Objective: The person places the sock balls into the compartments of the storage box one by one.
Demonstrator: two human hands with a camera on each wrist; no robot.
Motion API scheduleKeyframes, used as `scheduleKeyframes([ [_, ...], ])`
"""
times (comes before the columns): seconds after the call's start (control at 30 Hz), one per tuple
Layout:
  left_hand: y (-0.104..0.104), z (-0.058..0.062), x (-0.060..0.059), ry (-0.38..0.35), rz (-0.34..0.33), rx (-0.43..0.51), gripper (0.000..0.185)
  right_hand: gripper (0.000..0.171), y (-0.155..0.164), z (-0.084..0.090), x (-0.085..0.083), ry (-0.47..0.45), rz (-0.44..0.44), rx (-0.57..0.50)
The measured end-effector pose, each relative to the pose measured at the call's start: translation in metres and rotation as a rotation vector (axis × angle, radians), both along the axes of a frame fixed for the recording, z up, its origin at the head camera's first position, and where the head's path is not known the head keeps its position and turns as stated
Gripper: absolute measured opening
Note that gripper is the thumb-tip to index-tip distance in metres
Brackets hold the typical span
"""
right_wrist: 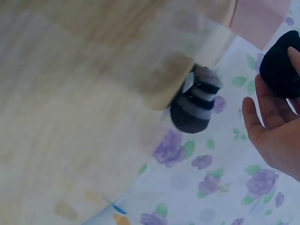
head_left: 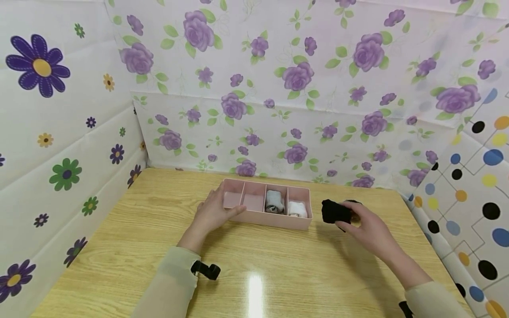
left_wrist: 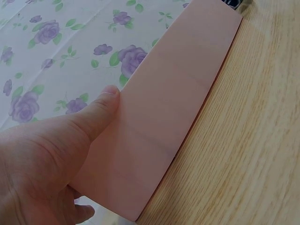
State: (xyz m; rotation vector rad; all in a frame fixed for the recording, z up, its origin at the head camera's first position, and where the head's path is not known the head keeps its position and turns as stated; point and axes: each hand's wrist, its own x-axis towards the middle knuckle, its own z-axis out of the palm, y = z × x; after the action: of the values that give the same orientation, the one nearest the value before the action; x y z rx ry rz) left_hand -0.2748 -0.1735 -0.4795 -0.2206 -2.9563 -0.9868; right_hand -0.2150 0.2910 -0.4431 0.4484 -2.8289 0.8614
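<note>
The left hand [head_left: 212, 212] reaches forward from a pale sleeve and holds the left end of a pink box [head_left: 274, 219]. The thumb lies flat on the box's front wall, and the fingers go over the rim into the first slot. In the left wrist view the thumb [left_wrist: 101, 115] presses on the smooth pink wall [left_wrist: 173, 93].

The box sits on a wood table [head_left: 119, 247], near the back wall. It has four slots in a row. A gray sock [head_left: 274, 202] is in the third slot and a white sock [head_left: 297, 209] is in the fourth one. The two left slots show only their pink floor.

The right hand [head_left: 367, 227] is just right of the box, low over the table. Its fingers curl around a black sock [head_left: 336, 212] rolled into a ball. The arm comes in from the lower right, bent a little at the wrist. In the right wrist view the black ball [right_wrist: 280, 68] sits at the fingertips, and a blurry striped sock [right_wrist: 194, 105] shows farther off.
</note>
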Motion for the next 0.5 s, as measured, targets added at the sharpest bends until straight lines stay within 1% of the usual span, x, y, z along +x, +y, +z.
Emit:
scheduleKeyframes([
  [0.27,0.000,-0.001,-0.002,0.006,-0.005,-0.003,0.123,0.059,-0.023,0.012,-0.008,0.007,0.034,-0.031],
  [0.5,0.000,-0.001,-0.003,0.001,0.001,-0.002,0.121,0.057,-0.044,0.013,-0.016,0.014,0.066,-0.052],
])
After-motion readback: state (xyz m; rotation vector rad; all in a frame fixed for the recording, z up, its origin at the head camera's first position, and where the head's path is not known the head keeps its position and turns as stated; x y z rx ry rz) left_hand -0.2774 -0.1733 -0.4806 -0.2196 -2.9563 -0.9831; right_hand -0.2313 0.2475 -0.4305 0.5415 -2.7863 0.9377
